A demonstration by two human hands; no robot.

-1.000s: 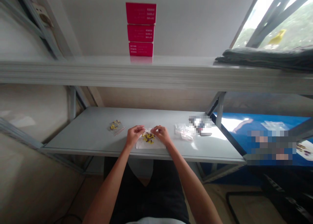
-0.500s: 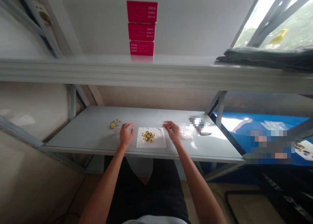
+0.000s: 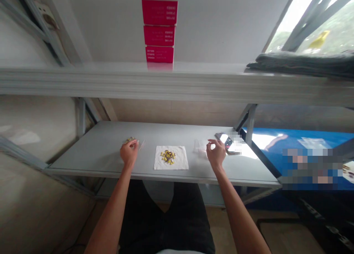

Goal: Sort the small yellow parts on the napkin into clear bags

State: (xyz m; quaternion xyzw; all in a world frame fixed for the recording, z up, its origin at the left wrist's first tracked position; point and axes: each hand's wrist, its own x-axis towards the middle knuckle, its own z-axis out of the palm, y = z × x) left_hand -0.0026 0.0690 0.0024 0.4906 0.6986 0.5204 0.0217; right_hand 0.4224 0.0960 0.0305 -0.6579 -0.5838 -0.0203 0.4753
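The head-worn camera faces forward and down, close above a grey shelf (image 3: 91,154).

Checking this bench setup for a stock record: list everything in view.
red boxes: three, red, stacked on upper shelf
folded cloth: one, dark grey, upper shelf right
metal shelf bench: one, grey, in front of person
napkin: one, white, mid-bench
yellow pieces: many, yellow, on napkin
plastic bag: one, clear, right of napkin
smartphone: one, dark, right of bag, partly blurred
left hand: one, bare, by small yellow cluster
right hand: one, bare, beside bag
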